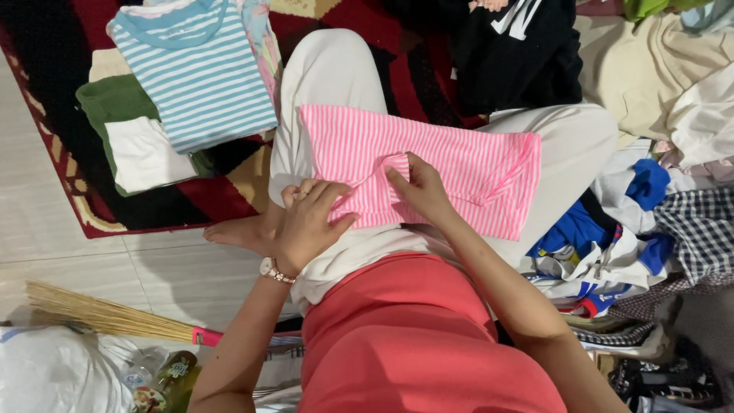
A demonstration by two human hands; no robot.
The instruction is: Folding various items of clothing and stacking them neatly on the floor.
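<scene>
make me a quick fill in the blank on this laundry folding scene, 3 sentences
1. Both hands, the left hand and the right hand, press on a ____-and-white striped shirt.
2. The blue striped shirt lies on a folded ____ garment.
3. The wristwatch sits on the ____ wrist.

Missing words: pink; green; left

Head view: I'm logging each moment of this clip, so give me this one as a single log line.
left hand: flat on pink striped shirt | right hand: pinching its folded sleeve | shirt: across lap | blue striped shirt: folded on rug
</scene>
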